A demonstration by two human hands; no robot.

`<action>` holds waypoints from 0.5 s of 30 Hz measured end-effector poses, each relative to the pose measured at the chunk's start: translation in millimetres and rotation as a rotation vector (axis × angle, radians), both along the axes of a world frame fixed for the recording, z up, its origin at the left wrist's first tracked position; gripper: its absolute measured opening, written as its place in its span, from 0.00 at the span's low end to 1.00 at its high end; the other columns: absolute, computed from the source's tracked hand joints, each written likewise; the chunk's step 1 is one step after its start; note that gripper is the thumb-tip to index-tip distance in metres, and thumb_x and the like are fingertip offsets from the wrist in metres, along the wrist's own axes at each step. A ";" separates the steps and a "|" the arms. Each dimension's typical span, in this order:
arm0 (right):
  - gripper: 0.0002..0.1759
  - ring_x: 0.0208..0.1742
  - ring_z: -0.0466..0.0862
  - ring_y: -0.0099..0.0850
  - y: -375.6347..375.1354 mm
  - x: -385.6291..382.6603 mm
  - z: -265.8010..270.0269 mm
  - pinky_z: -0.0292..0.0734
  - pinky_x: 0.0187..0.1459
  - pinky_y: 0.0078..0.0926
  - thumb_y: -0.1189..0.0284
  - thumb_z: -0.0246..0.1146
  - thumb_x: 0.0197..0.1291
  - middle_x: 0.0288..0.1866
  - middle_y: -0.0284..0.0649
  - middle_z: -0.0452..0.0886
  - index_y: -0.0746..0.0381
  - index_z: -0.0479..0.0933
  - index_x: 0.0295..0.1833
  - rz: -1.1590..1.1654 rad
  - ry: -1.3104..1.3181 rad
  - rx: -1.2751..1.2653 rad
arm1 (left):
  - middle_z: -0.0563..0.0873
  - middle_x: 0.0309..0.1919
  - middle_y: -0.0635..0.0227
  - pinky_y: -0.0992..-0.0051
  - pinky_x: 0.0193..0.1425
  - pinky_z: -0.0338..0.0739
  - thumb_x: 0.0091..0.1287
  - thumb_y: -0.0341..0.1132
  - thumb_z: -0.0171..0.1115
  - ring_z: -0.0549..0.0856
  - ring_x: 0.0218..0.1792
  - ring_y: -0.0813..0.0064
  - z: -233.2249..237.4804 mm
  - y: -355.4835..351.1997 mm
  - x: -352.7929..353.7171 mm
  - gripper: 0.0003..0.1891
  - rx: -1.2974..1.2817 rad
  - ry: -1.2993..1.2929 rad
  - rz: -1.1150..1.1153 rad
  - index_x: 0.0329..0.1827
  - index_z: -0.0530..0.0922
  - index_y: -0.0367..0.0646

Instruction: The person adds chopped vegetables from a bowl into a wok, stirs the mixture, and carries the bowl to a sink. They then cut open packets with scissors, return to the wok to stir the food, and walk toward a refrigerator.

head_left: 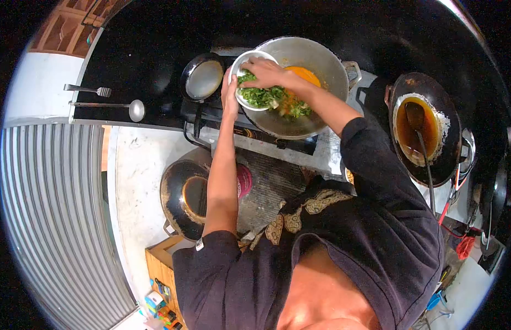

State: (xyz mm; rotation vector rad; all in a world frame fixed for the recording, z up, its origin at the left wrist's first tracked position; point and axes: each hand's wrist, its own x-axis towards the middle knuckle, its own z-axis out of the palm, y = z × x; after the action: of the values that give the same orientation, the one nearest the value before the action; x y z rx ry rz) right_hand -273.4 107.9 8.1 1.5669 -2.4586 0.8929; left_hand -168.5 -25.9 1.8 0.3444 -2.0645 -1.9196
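Note:
My left hand (231,93) grips the left side of a white bowl (251,55), tilted over a large metal wok (333,66). Chopped green leaves (255,98) fill the bowl's lower part and spill over its right edge into the wok. Inside the bowl, my right hand (262,72) lies on the leaves with its fingers stretched out to the left; the fingertips are partly hidden. Orange liquid (304,74) shows in the wok, partly covered by my right forearm and the falling leaves.
A small black frying pan (205,78) sits left of the wok. To the right, a dark wok (415,82) holds brown liquid and a long-handled spatula (416,116). Another dark wok (176,184) stands below left. A ladle (135,110) and a fork (103,92) lie far left.

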 end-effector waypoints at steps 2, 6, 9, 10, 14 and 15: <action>0.28 0.51 0.74 0.51 -10.4 10.9 7.5 0.70 0.52 0.47 0.53 0.64 0.48 0.46 0.49 0.74 0.59 0.75 0.51 -0.048 -0.097 0.137 | 0.71 0.59 0.62 0.72 0.65 0.59 0.67 0.54 0.49 0.69 0.61 0.70 7.2 9.7 -2.6 0.31 0.022 0.025 0.023 0.65 0.64 0.41; 0.15 0.44 0.75 0.44 -16.4 19.5 -13.5 0.70 0.46 0.43 0.58 0.64 0.45 0.42 0.43 0.75 0.56 0.80 0.35 0.160 0.176 0.208 | 0.72 0.60 0.60 0.71 0.65 0.60 0.66 0.56 0.49 0.69 0.61 0.68 1.1 -1.9 -11.9 0.31 -0.087 0.016 0.017 0.65 0.65 0.42; 0.08 0.46 0.73 0.39 -1.7 18.8 -12.5 0.68 0.47 0.38 0.64 0.66 0.39 0.41 0.41 0.75 0.54 0.80 0.27 0.278 0.291 0.146 | 0.72 0.60 0.58 0.71 0.65 0.60 0.65 0.57 0.49 0.70 0.61 0.66 2.3 -2.9 -9.9 0.33 -0.156 0.013 0.076 0.65 0.65 0.41; 0.07 0.47 0.73 0.39 0.1 17.6 -10.8 0.67 0.48 0.38 0.65 0.66 0.38 0.41 0.41 0.75 0.54 0.80 0.26 0.310 0.323 0.160 | 0.71 0.60 0.58 0.71 0.65 0.60 0.65 0.57 0.49 0.70 0.61 0.66 1.4 -2.2 -9.5 0.33 -0.156 0.016 0.099 0.65 0.65 0.41; 0.21 0.51 0.72 0.43 -4.7 -3.4 -10.5 0.67 0.52 0.41 0.63 0.69 0.40 0.42 0.45 0.75 0.59 0.78 0.42 0.045 0.219 -0.107 | 0.71 0.60 0.57 0.71 0.65 0.60 0.65 0.57 0.49 0.70 0.61 0.65 -1.5 -7.2 -14.3 0.34 -0.226 0.065 0.047 0.65 0.65 0.41; 0.26 0.49 0.74 0.47 -7.1 -11.1 -5.7 0.68 0.51 0.44 0.58 0.67 0.44 0.41 0.47 0.76 0.59 0.76 0.49 0.019 0.204 -0.109 | 0.72 0.60 0.57 0.71 0.65 0.60 0.65 0.57 0.50 0.70 0.61 0.65 3.5 -3.4 -13.7 0.33 -0.203 0.033 0.053 0.65 0.65 0.41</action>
State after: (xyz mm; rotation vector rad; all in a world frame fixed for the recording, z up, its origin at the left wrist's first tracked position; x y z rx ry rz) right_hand -284.5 100.8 2.4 1.5628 -2.2214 0.8097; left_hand -182.2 -29.3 5.3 0.3153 -2.1821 -1.6557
